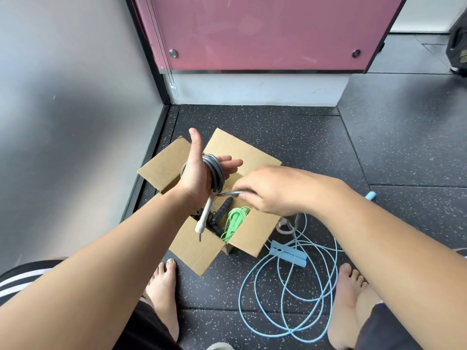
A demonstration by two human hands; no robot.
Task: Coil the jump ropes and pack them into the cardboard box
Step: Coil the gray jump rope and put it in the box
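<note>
several turns of grey jump rope (216,171) are wound round the flat, open left hand (195,173) as a spool, the loose end pinched by the right hand (273,190).

— What is worn?
— Black cloth with white stripes (17,279) at the left edge, and dark legwear (145,329) over both legs.
— Sleeves? Shoes?
— The forearms (113,248) are bare, as are the left hand (195,170) and right hand (275,189). The feet (163,294) are bare too.
</note>
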